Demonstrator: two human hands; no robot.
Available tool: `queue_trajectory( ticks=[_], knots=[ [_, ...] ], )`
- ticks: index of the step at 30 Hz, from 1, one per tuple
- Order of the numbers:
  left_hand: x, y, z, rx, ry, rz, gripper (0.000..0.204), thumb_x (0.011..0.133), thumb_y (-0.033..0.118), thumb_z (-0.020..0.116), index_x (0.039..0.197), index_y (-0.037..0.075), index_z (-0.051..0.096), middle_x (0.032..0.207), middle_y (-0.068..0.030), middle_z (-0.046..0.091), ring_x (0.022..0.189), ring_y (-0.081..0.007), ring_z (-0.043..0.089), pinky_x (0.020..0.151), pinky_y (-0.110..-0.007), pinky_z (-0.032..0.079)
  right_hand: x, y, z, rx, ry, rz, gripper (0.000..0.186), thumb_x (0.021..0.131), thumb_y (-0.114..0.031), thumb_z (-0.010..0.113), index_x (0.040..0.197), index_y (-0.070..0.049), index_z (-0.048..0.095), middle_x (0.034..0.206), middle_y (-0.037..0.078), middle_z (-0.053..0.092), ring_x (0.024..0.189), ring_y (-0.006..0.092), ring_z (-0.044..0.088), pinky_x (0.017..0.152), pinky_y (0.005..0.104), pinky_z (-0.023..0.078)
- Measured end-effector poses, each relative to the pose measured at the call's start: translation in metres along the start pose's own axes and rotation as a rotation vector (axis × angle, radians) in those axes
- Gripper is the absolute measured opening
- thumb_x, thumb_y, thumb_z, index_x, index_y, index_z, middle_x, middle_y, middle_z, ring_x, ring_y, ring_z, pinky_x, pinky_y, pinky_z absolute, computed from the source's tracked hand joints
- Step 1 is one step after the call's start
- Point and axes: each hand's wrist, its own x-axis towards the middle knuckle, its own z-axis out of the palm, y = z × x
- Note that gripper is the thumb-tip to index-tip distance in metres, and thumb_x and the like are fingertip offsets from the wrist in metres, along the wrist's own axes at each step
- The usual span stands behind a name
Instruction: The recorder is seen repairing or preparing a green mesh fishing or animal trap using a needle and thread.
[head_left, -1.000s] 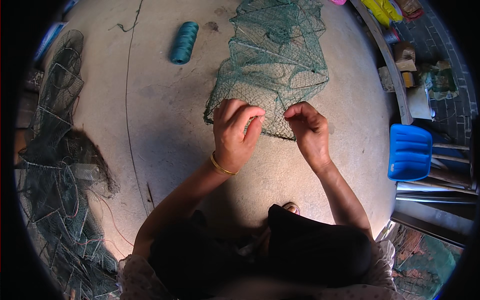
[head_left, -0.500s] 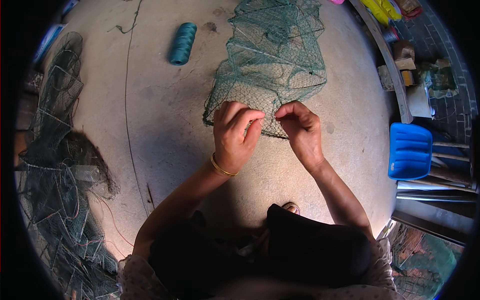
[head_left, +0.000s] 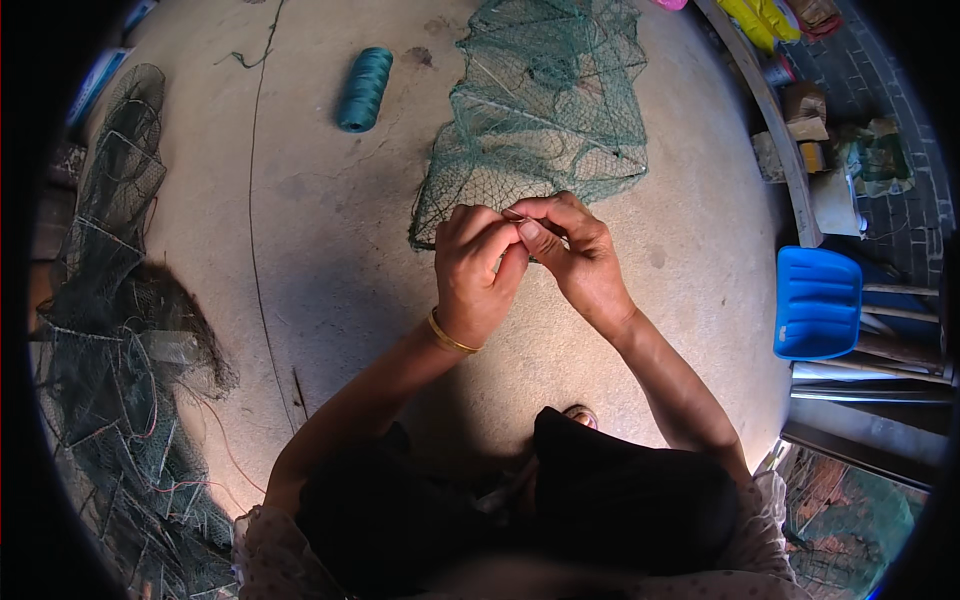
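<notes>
My left hand (head_left: 472, 268), with a gold bangle at the wrist, is closed with thumb and forefinger pinched together. The fingertips of my right hand (head_left: 572, 255) meet them, also pinched. Whatever they hold is too small to make out, perhaps hidden between the fingers. Just beyond both hands, a green mesh net trap (head_left: 545, 100) with rigid frame bars lies spread on the concrete floor (head_left: 700, 280); my fingers cover part of its near end. A teal spool of twine (head_left: 365, 90) lies to the upper left of my hands.
Dark netting (head_left: 120, 400) is heaped along the left, beside a thin cord (head_left: 256, 170) running across the floor. On the right are a wooden board (head_left: 760, 90), a blue scoop (head_left: 818, 300), poles (head_left: 895, 315), boxes and yellow packages (head_left: 760, 22). My sandalled foot (head_left: 582, 415) shows below.
My right hand has moved left until its fingertips touch those of my left hand, which has shifted slightly right. The two hands were apart a second ago.
</notes>
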Motion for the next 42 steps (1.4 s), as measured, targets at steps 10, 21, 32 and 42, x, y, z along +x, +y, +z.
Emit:
queue_trajectory(
  ticks=[10,21,32,42],
  knots=[
    [0.004,0.001,0.006,0.139,0.003,0.006,0.021,0.068,0.005,0.074,0.081,0.012,0.059,0.082,-0.0027,0.052,0.082,-0.0250,0.056,0.069,-0.040,0.040,0.000,-0.005,0.006,-0.333,0.182,-0.019,0.005,0.087,-0.002,0.065,0.092,-0.003,0.063,0.081,0.013,0.066,0.074,0.0265,0.067,0.068,0.0341,0.053],
    [0.006,0.003,0.005,0.217,-0.031,0.044,0.018,0.068,0.003,0.073,0.081,0.009,0.061,0.080,-0.0049,0.056,0.076,-0.0272,0.057,0.066,-0.041,0.042,-0.002,-0.016,0.008,-0.816,0.245,-0.210,0.003,0.086,-0.009,0.065,0.088,-0.010,0.064,0.085,0.012,0.065,0.080,0.0305,0.064,0.072,0.0399,0.046],
    [0.007,-0.002,0.009,0.089,-0.011,-0.002,0.013,0.074,0.002,0.071,0.082,0.006,0.061,0.079,-0.0070,0.058,0.073,-0.0280,0.059,0.064,-0.040,0.045,0.004,-0.131,-0.035,0.507,0.028,-0.134,0.019,0.106,-0.020,0.038,0.109,-0.005,0.050,0.085,0.016,0.066,0.080,0.0240,0.065,0.085,0.0383,0.051],
    [0.004,-0.008,0.000,0.130,-0.026,0.012,0.015,0.076,0.000,0.068,0.086,0.007,0.059,0.078,-0.0055,0.059,0.071,-0.0265,0.058,0.066,-0.039,0.043,-0.131,-0.187,-0.168,-0.666,0.189,0.009,0.032,0.092,-0.024,0.068,0.112,-0.001,0.058,0.063,-0.006,0.033,0.053,0.0042,0.023,0.049,0.0223,0.018]
  ],
)
